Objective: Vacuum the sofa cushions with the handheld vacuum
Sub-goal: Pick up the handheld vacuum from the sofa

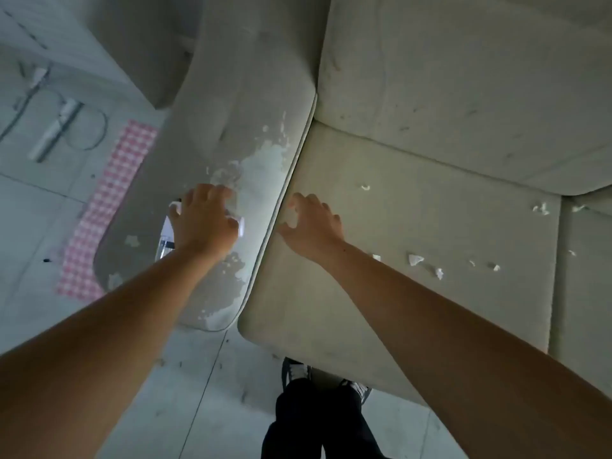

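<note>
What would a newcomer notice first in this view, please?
Probably the armrest, its surface peeling in pale patches, at centre left, where the left hand grips a white device. Next, the white scraps strewn across the seat cushion to the right, and the pink checked cloth on the floor far left.

Beige sofa cushion (414, 226), pink-and-white checked cloth (109, 207), pale grey floor (26, 226)

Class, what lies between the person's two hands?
Head view: between left hand and right hand lie the peeling armrest and its piped seam beside the seat cushion.
</note>
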